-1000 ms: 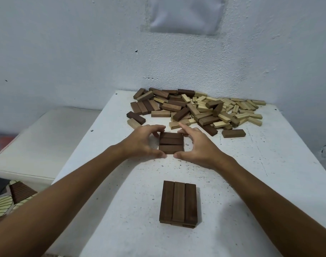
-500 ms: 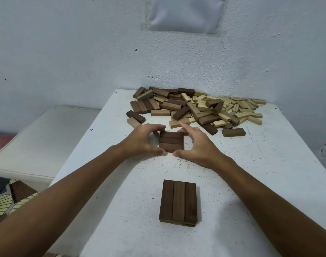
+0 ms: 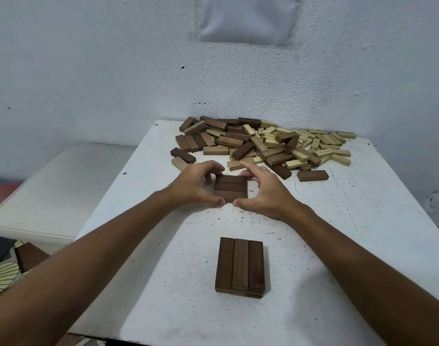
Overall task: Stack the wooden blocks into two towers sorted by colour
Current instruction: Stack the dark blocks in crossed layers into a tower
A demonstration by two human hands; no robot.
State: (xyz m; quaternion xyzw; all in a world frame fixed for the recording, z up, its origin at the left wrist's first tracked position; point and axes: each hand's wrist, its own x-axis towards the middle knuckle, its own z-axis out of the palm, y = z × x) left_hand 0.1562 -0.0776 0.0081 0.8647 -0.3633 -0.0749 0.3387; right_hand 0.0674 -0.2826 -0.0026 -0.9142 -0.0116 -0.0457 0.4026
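**Dark wood, three abreast, squeezed from both sides**

Dark-stained blocks make up the small raft (image 3: pixel 230 188) that both hands frame in the middle of the white bench (image 3: pixel 363 221): three bricks laid side by side, long sides touching, running crosswise to the viewer. The left hand (image 3: pixel 196 187) curls round the raft's left ends, thumb at the near corner and fingers bent over the far corner; the right hand (image 3: pixel 265 191) mirrors it on the right ends. Each grip is half closed and pressed on the wood, though I cannot tell whether the raft is off the bench.

These look like light, rigid, smooth-sided pieces, with nothing joining them, so the row probably holds only under inward pressure. Squeezing along the blocks' length, thumb and fingers spanning all three, seems the sound hold; a loose middle block could drop out.

Nearer the viewer lies the started dark tower (image 3: pixel 240 265), its top three blocks running lengthwise, at least one layer showing beneath. The raft would sit crosswise on it. Well behind, against the wall, sprawls the unsorted pile (image 3: pixel 265 146) of dark and pale blocks, with one dark block (image 3: pixel 312 175) lying apart at its right.
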